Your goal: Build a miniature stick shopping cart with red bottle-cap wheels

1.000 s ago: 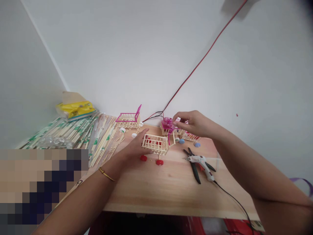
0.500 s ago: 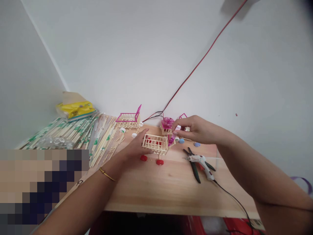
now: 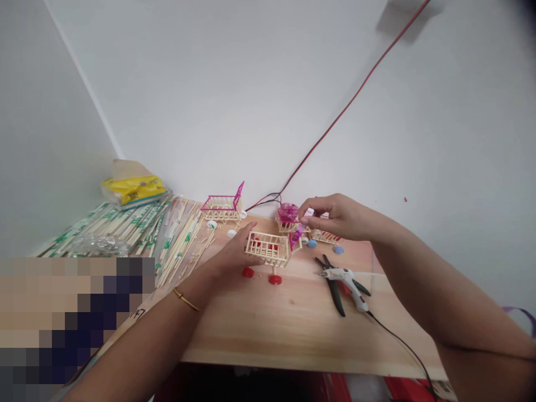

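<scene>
My left hand (image 3: 230,251) is closed around the left end of a miniature shopping cart (image 3: 267,251) built from pale wooden sticks, with red wheels (image 3: 275,280) by the tabletop. Part of its handle end is magenta. My right hand (image 3: 335,215) pinches a pink marker (image 3: 298,230) with a pale end, its lower part against that handle end. Just behind stands a second stick cart (image 3: 221,207) with a magenta rim and white wheels. A pink transparent round container (image 3: 288,212) sits near the wall, partly behind my right hand.
Right of the cart, a white glue gun (image 3: 349,285) rests over dark-handled pliers (image 3: 335,293), its cord running off the front edge. Bundled wooden sticks (image 3: 121,226) and a yellow packet (image 3: 136,187) lie left. Another stick cart (image 3: 326,237) with blue wheels stands behind my right hand.
The view has shifted slightly, so everything sits a little further right. Both hands keep their holds, and the marker stays at the cart's handle end.
</scene>
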### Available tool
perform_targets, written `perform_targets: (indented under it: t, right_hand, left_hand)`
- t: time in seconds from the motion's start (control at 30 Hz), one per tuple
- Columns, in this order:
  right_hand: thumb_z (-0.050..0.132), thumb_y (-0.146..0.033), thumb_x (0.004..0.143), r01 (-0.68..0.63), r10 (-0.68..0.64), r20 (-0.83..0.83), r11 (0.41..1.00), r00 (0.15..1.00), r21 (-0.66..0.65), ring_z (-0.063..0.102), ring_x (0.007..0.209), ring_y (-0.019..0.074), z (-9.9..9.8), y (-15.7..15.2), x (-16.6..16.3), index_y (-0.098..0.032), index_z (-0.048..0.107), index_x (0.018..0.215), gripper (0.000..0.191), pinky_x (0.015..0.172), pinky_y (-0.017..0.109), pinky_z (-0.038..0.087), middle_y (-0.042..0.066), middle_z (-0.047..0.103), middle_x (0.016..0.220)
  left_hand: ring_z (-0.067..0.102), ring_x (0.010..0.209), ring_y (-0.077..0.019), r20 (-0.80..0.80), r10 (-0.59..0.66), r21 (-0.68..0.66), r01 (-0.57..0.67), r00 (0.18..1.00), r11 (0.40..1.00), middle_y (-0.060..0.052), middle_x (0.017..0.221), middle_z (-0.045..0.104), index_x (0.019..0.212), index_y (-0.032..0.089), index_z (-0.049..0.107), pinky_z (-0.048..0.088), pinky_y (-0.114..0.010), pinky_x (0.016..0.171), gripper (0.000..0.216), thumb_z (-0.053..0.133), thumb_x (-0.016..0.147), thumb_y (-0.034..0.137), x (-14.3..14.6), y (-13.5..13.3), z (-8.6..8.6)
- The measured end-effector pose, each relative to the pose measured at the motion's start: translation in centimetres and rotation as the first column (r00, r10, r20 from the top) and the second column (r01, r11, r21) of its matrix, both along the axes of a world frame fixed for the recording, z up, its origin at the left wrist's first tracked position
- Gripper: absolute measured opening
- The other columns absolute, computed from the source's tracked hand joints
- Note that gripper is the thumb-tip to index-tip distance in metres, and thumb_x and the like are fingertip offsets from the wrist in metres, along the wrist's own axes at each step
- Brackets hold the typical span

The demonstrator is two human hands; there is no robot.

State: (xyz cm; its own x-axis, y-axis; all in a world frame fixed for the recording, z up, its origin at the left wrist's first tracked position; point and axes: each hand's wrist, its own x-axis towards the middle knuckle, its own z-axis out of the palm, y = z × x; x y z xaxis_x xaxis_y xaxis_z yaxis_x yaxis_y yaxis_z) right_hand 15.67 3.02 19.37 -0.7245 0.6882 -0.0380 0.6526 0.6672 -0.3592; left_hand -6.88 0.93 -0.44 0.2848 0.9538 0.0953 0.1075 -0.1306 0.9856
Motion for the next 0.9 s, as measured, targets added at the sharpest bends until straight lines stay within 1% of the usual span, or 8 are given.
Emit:
perform_targets:
  t: [0.07, 0.2, 0.27, 0.37, 0.47, 0.63, 0.8, 0.9]
  right_hand:
    - [0.054, -0.042, 0.089, 0.023, -0.022, -0.016, 0.998, 1.000, 0.052, 0.054, 0.058, 0.0118, -0.2, 0.5, -0.1, -0.020, 0.069, 0.094, 0.026, 0.058, 0.025, 0.040, 0.000, 0.067, 0.069]
    - [0.052, -0.041, 0.090, 0.081, -0.072, -0.049, 0.974, 0.996, 0.210, 0.057, 0.063, 0.0132, -0.9, 1.3, -0.3, -0.020, 0.069, 0.092, 0.027, 0.061, 0.026, 0.041, 0.002, 0.067, 0.071]
    - [0.052, -0.039, 0.090, 0.095, -0.089, -0.033, 0.965, 0.995, 0.244, 0.057, 0.064, 0.0135, -1.1, 1.4, -0.5, -0.019, 0.068, 0.092, 0.026, 0.062, 0.026, 0.041, 0.002, 0.068, 0.072]
    - [0.052, -0.038, 0.090, 0.090, -0.093, 0.004, 0.968, 0.996, 0.235, 0.056, 0.061, 0.0128, -1.2, 1.3, -0.6, -0.019, 0.068, 0.093, 0.025, 0.061, 0.026, 0.040, 0.002, 0.068, 0.071]
    - [0.052, -0.038, 0.090, 0.094, -0.098, 0.007, 0.967, 0.995, 0.237, 0.055, 0.060, 0.0126, -1.1, 1.2, -0.6, -0.020, 0.068, 0.092, 0.025, 0.060, 0.026, 0.040, 0.002, 0.068, 0.071]
    - [0.051, -0.037, 0.091, 0.093, -0.092, -0.013, 0.960, 0.996, 0.264, 0.056, 0.062, 0.0134, -1.1, 1.3, -0.6, -0.020, 0.068, 0.091, 0.024, 0.062, 0.026, 0.041, 0.002, 0.067, 0.071]
    - [0.051, -0.038, 0.090, 0.097, -0.099, -0.006, 0.962, 0.995, 0.257, 0.057, 0.063, 0.0134, -1.2, 1.3, -0.6, -0.020, 0.068, 0.093, 0.025, 0.061, 0.026, 0.040, 0.002, 0.068, 0.073]
    - [0.051, -0.038, 0.091, 0.097, -0.100, -0.002, 0.962, 0.995, 0.257, 0.055, 0.060, 0.0125, -1.1, 1.3, -0.6, -0.020, 0.068, 0.093, 0.025, 0.059, 0.025, 0.039, 0.001, 0.067, 0.071]
  left_hand:
    - [0.057, 0.111, -0.0281, 0.003, 0.001, 0.002, -0.001, 1.000, 1.000, -0.020, 0.133, 0.050, 0.152, 0.012, 0.015, 0.050, -0.041, 0.090, 0.110, 0.078, 0.063, 0.023, 0.0, 0.0, 0.1]
    - [0.058, 0.108, -0.0279, 0.013, 0.004, -0.003, -0.004, 1.000, 1.000, -0.019, 0.129, 0.053, 0.152, 0.012, 0.016, 0.050, -0.043, 0.090, 0.112, 0.080, 0.060, 0.022, 0.1, 0.0, 0.2]
    - [0.058, 0.107, -0.0280, 0.002, 0.011, 0.000, -0.011, 1.000, 1.000, -0.019, 0.127, 0.054, 0.152, 0.012, 0.017, 0.050, -0.043, 0.090, 0.112, 0.080, 0.060, 0.023, 0.0, 0.0, 0.2]
    - [0.057, 0.109, -0.0286, -0.003, 0.021, 0.021, -0.021, 1.000, 1.000, -0.020, 0.132, 0.051, 0.152, 0.013, 0.019, 0.050, -0.043, 0.092, 0.109, 0.080, 0.062, 0.024, 0.0, 0.0, 0.0]
    - [0.055, 0.112, -0.0290, 0.004, 0.028, 0.039, -0.028, 1.000, 0.999, -0.020, 0.138, 0.046, 0.151, 0.016, 0.022, 0.048, -0.044, 0.094, 0.108, 0.080, 0.061, 0.024, -0.1, 0.0, -0.2]
    - [0.056, 0.111, -0.0286, 0.000, 0.008, 0.011, -0.008, 1.000, 1.000, -0.019, 0.128, 0.053, 0.152, 0.014, 0.017, 0.049, -0.043, 0.092, 0.109, 0.079, 0.063, 0.024, 0.0, 0.1, -0.2]
    - [0.059, 0.104, -0.0270, 0.055, -0.028, 0.002, 0.028, 0.998, 1.000, -0.016, 0.121, 0.057, 0.151, 0.015, 0.017, 0.052, -0.040, 0.084, 0.109, 0.079, 0.062, 0.023, 0.0, 0.2, -0.4]
    - [0.059, 0.104, -0.0266, 0.056, -0.033, 0.003, 0.033, 0.998, 0.999, -0.016, 0.120, 0.057, 0.151, 0.015, 0.017, 0.052, -0.040, 0.084, 0.109, 0.079, 0.062, 0.023, 0.0, 0.3, -0.5]
